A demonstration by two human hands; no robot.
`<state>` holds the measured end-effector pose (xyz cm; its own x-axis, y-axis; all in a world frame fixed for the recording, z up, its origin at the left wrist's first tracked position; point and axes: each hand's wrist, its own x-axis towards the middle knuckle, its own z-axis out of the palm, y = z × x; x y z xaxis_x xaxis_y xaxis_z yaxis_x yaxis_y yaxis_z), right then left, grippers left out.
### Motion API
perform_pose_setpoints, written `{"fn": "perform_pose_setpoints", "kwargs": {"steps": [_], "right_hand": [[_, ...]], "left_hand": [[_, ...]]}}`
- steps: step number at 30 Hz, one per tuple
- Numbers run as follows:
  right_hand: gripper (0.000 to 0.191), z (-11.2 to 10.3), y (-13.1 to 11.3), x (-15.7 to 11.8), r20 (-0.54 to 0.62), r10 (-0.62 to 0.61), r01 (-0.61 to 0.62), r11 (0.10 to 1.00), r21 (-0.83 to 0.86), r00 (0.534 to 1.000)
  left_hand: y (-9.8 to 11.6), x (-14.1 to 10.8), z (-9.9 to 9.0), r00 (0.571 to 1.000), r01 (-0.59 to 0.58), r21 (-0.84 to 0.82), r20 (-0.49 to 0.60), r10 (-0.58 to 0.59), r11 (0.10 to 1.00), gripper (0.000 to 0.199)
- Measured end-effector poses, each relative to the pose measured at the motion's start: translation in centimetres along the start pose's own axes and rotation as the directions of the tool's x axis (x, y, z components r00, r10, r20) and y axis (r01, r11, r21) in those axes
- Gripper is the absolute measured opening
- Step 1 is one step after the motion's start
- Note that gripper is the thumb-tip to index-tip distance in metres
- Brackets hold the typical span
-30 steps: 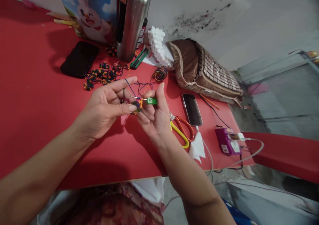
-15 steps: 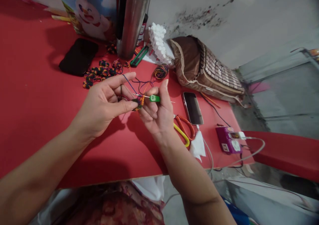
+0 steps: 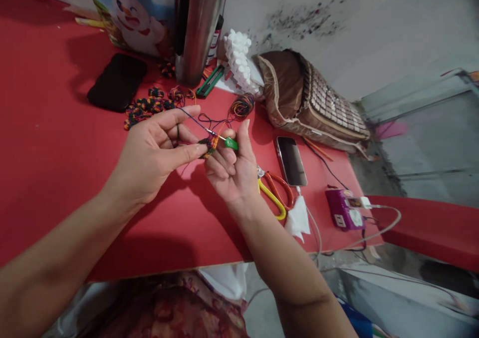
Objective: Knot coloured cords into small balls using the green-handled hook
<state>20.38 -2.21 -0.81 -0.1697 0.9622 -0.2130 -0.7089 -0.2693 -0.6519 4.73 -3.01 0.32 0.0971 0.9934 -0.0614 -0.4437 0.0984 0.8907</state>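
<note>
Pinched between the thumb and fingers of my left hand (image 3: 153,151) is a small multicoloured crochet piece (image 3: 212,143), with dark yarn running up over the raised index finger. My right hand (image 3: 234,170) grips a crochet hook by its green handle (image 3: 231,144), and the metal tip meets the top of the piece where the yarn crosses it. Loose strands lead from the work toward a wound yarn bundle (image 3: 242,106) on the red table. Beyond my left hand lie several knotted multicoloured yarn pieces (image 3: 144,109).
A steel flask (image 3: 200,28), a black pouch (image 3: 118,82) and a green cutter (image 3: 210,82) are at the back. To the right are scissors (image 3: 279,193), a phone (image 3: 291,161), a purple power adapter (image 3: 342,209) and a brown beaded cushion (image 3: 314,91).
The hook has tilted, its handle end now lower and its tip shifted slightly right and up. The right hand has moved slightly left, and the view has shifted a little.
</note>
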Motion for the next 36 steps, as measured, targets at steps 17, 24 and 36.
{"fn": "perform_pose_setpoints", "kwargs": {"steps": [17, 24, 36], "right_hand": [[0.066, 0.9, -0.3, -0.4, -0.098, 0.055, -0.049, 0.997, 0.061, 0.994], [0.072, 0.8, -0.3, -0.4, -0.091, 0.071, -0.064, 0.995, 0.074, 0.993], [0.06, 0.5, 0.0, -0.4, -0.026, -0.134, 0.128, 0.979, -0.156, 0.991]], "left_hand": [[0.8, 0.2, 0.5, 0.994, 0.104, -0.11, -0.034, -0.108, 0.988, 0.042], [0.8, 0.2, 0.5, 0.991, 0.128, -0.147, -0.007, -0.13, 0.981, 0.041], [0.5, 0.3, 0.2, 0.994, 0.111, -0.109, 0.03, -0.108, 0.988, 0.039]]}}
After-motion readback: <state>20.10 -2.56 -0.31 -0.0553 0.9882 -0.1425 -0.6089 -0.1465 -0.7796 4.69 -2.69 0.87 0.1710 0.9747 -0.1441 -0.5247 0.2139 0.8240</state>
